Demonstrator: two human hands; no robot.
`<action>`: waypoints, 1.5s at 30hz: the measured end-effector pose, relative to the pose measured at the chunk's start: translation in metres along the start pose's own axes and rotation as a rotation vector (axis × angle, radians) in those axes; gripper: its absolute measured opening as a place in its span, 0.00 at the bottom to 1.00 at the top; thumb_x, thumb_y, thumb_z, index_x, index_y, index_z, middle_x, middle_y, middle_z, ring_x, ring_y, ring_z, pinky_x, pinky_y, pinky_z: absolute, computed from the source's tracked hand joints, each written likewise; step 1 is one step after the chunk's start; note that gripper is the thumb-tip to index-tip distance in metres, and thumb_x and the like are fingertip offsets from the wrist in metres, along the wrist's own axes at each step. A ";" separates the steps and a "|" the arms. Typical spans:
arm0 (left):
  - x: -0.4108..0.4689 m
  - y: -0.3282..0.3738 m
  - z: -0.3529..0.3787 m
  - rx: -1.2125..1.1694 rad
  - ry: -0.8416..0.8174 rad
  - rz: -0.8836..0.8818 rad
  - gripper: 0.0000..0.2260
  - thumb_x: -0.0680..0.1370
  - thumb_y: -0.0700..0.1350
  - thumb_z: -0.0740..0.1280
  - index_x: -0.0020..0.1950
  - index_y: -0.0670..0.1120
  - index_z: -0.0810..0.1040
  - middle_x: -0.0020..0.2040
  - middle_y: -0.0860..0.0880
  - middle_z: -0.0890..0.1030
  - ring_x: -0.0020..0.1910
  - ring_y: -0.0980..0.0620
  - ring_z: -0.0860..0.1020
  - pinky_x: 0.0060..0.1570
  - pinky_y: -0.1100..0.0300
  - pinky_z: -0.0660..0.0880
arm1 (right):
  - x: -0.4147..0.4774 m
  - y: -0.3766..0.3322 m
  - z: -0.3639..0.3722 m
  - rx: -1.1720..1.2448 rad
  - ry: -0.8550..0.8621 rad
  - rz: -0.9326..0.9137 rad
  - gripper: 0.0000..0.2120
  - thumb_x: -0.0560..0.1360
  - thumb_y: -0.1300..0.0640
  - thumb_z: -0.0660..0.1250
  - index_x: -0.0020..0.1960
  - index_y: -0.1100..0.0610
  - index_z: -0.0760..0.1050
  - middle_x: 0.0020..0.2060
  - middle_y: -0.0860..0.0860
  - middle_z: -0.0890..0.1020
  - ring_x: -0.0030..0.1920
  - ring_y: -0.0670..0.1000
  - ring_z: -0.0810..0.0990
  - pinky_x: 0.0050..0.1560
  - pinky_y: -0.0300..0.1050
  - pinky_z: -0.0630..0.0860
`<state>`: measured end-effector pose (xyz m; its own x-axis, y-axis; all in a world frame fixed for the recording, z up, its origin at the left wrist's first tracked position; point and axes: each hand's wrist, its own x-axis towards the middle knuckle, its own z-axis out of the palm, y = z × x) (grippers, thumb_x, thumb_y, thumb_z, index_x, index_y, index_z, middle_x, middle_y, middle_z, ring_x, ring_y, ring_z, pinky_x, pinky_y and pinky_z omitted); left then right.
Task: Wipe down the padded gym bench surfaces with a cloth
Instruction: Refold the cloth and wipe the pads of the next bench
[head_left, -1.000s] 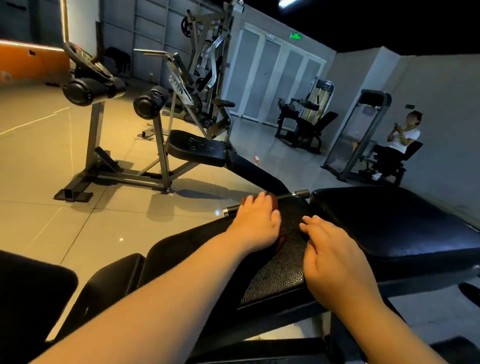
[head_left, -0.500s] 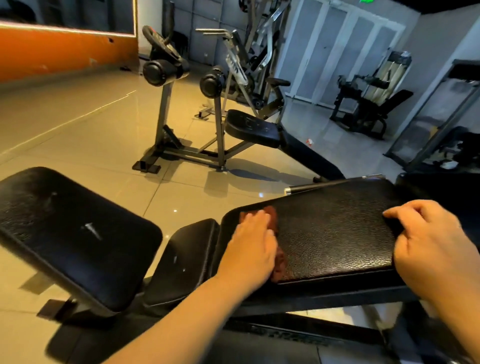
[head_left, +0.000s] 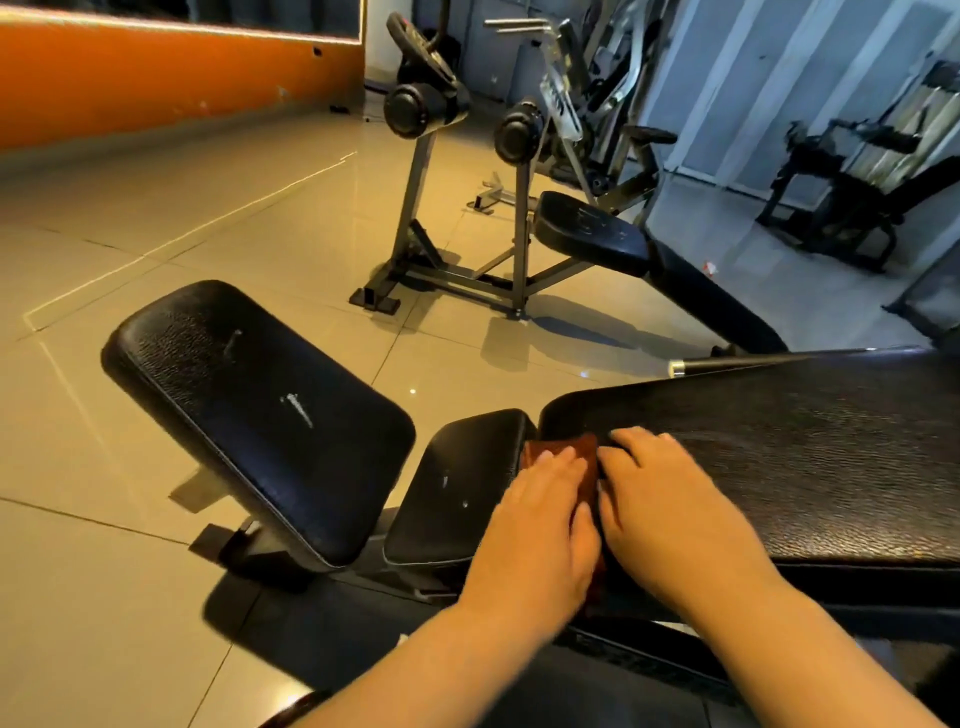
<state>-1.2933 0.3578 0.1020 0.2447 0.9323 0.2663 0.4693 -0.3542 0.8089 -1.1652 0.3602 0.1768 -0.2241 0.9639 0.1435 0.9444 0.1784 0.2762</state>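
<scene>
Firstly, nearest: two bare forearms reaching forward from the lower edge of the view.

- Left hand (head_left: 540, 514): palm down on the cloth, fingers straight and together, gripping nothing. The flat palm looks meant to press the fabric against the padding rather than bunch it.
- Right hand (head_left: 670, 499): palm down on the long pad, just beside the left hand, fingers loosely extended and holding nothing. Its fingertips touch the cloth's right edge, probably to steady it or help push. The thumb is hidden.
- Cloth (head_left: 566, 447): reddish-brown, folded small, mostly covered by the left hand. It lies at the left end of the long pad, right at the gap before the small pad. By position, a wiping stroke is at the end of this surface.
- Long pad (head_left: 805, 457): black, pebbled, roughly level, running off to the right. A faint sheen shows beside the right hand; whether that is damp cannot be told.
- Small pad (head_left: 457, 488): black, directly left of the long pad, with a few pale scuffs. Likely the next surface due.
- Tilted pad (head_left: 260, 405): black, further left, raised at an angle, pale scratches on its face. It sits apart from the cloth.
- Steel bar (head_left: 727, 364): dark with a chrome tip, lying along the long pad's far edge.
- Floor (head_left: 156, 260): glossy beige tiles.
- Second bench (head_left: 587, 228): middle distance, black seat on a grey frame, two round rollers (head_left: 415, 104) on uprights.
- Orange wall (head_left: 156, 78): far left.
- Other machines (head_left: 857, 182): far right, too dim to itemise.
</scene>
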 end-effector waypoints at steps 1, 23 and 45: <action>-0.014 -0.011 -0.003 0.025 0.004 0.017 0.23 0.82 0.53 0.54 0.78 0.54 0.63 0.77 0.58 0.63 0.77 0.60 0.58 0.77 0.59 0.57 | 0.004 -0.008 0.003 -0.013 0.002 -0.051 0.16 0.65 0.55 0.76 0.52 0.59 0.85 0.51 0.56 0.84 0.55 0.57 0.83 0.60 0.55 0.78; 0.017 -0.109 -0.022 -0.080 0.021 -0.362 0.22 0.83 0.55 0.52 0.78 0.56 0.60 0.70 0.50 0.73 0.62 0.52 0.76 0.65 0.53 0.73 | 0.024 -0.045 0.014 0.062 -0.198 -0.130 0.26 0.84 0.46 0.49 0.79 0.53 0.61 0.78 0.49 0.62 0.80 0.51 0.55 0.80 0.51 0.46; 0.033 -0.136 -0.030 -0.132 0.024 -0.431 0.18 0.84 0.52 0.51 0.73 0.53 0.67 0.63 0.49 0.76 0.58 0.53 0.75 0.59 0.53 0.71 | 0.029 -0.085 0.058 -0.058 -0.136 -0.101 0.30 0.76 0.51 0.49 0.61 0.69 0.79 0.57 0.69 0.80 0.60 0.67 0.80 0.64 0.63 0.76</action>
<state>-1.3747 0.4391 0.0161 0.0302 0.9946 -0.0993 0.4114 0.0782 0.9081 -1.2376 0.3842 0.1026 -0.2790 0.9601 -0.0164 0.9023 0.2680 0.3376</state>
